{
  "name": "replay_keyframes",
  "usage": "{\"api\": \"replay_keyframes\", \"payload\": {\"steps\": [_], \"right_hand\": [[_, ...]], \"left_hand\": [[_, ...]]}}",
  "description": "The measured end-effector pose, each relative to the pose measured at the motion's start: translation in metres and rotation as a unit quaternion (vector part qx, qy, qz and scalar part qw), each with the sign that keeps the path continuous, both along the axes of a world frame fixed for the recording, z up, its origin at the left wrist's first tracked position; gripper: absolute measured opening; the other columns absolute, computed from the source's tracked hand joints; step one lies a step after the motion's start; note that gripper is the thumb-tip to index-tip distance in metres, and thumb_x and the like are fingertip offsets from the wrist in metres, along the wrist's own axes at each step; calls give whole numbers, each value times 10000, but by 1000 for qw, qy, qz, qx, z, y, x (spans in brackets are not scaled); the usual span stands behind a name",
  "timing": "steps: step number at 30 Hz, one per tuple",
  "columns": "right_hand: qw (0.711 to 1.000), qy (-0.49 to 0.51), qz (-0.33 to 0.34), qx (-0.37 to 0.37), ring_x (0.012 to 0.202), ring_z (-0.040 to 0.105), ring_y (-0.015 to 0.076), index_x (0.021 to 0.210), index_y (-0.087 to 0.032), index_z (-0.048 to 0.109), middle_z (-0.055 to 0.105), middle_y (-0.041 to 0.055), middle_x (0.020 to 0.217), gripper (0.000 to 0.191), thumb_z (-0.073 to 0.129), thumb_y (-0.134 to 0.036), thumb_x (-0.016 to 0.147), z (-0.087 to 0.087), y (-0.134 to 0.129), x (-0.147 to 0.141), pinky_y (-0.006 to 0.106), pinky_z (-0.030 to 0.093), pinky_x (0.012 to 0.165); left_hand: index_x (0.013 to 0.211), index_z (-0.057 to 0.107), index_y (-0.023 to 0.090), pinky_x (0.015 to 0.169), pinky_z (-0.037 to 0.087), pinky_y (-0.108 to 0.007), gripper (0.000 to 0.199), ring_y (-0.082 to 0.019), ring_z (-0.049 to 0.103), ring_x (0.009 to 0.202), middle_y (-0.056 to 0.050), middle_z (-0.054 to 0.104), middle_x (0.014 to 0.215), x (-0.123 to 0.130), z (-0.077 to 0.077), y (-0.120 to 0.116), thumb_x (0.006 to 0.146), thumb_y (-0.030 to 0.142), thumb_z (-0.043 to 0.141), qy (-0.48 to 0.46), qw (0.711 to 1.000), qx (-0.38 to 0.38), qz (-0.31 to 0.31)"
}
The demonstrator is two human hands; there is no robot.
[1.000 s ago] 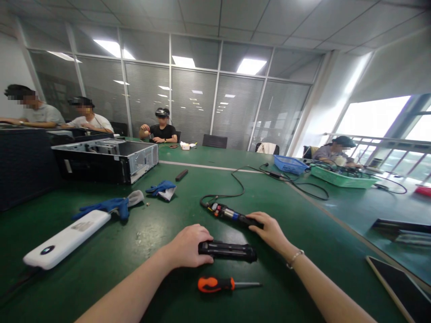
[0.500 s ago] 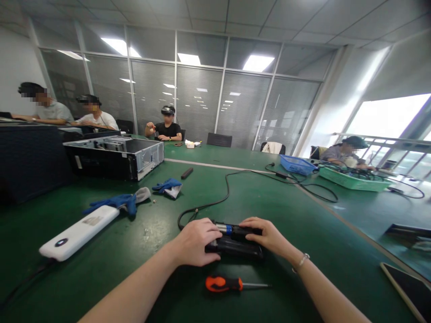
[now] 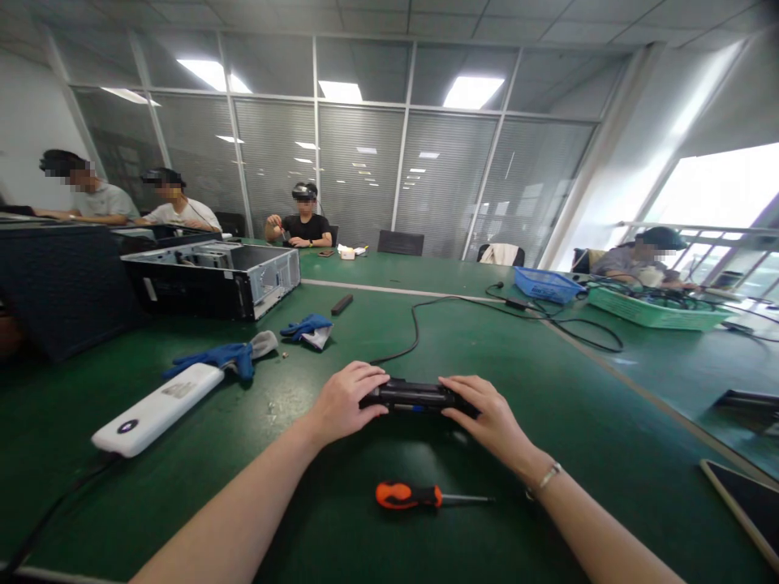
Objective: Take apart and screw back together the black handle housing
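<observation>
A long black corded device (image 3: 417, 394) lies crosswise over the green table, held between both hands. My left hand (image 3: 346, 399) wraps round its left end, fingers over the top and thumb on the near side. On the right end, my right hand (image 3: 484, 405) grips it the same way. A small strip of blue and silver shows along the casing's lower edge; the inside is otherwise hidden. From the left end a black cable (image 3: 416, 328) runs off across the table. An orange and black screwdriver (image 3: 409, 495) rests closer to me, its shaft pointing right.
To the left are a white power bank-like block (image 3: 159, 410), blue gloves (image 3: 228, 357) and an open computer case (image 3: 213, 280). A small dark bar (image 3: 342, 305) lies beyond. Blue (image 3: 548, 285) and green (image 3: 657, 310) baskets stand at right, a phone-like slab (image 3: 746, 503) nearer. Several people sit around.
The two black parts, earlier side by side with the silver and blue inside exposed, are now together as one body. Both hands have shifted slightly away from me with it.
</observation>
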State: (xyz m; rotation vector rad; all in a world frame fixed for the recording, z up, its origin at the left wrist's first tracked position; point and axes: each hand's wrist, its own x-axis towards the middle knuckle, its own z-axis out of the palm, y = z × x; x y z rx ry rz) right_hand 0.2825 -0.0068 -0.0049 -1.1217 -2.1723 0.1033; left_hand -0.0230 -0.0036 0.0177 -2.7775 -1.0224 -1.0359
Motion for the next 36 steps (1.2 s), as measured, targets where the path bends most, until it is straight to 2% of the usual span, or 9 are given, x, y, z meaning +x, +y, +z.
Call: {"api": "replay_keyframes", "payload": {"steps": [3,8,14,22,29,36], "right_hand": [[1000,-30,0,9,1092,585,249,1243,-290,611,651,74,1188,382,613,-346,865,-3,2,-1,446,460,970],[999,-21,-19,-19,1035,620,241,1188,-279,650,673,69,1146,358,634,-372,843,-1,1,1,413,495,925],[999,-9,-10,-52,1047,620,240,1193,-278,650,669,68,1155,363,625,-380,846,-1,0,1,406,493,938],[997,-4,-11,-82,1052,620,250,1194,-262,652,665,80,1159,368,611,-383,848,-2,1,2,417,491,945],[992,6,4,-123,1024,633,251,1165,-234,655,666,82,1146,349,619,-341,835,6,-1,1,420,504,930],[993,-7,6,-117,1030,627,243,1179,-219,632,662,86,1144,338,583,-323,861,4,3,5,417,491,948]], "left_hand": [[1225,602,161,996,462,-414,470,-248,550,1133,-110,634,1216,0,-2,1,789,292,721,5,999,-40,2],[1259,592,192,1049,421,-400,533,-246,544,1191,-94,601,1288,-4,3,2,743,210,720,-4,993,-115,2],[1189,652,151,1040,423,-353,468,-237,600,1149,-93,655,1227,-14,13,6,724,173,702,-3,982,-188,1],[1188,661,222,1019,434,-347,442,-226,621,1122,-55,676,1199,-16,6,11,748,184,688,-12,972,-235,7],[1174,664,232,984,462,-345,443,-224,627,1107,-51,679,1191,-17,3,13,738,163,696,-36,966,-255,-8],[1186,659,215,945,483,-333,452,-226,648,1060,-52,695,1156,-13,2,11,741,147,693,-45,962,-268,5]]}}
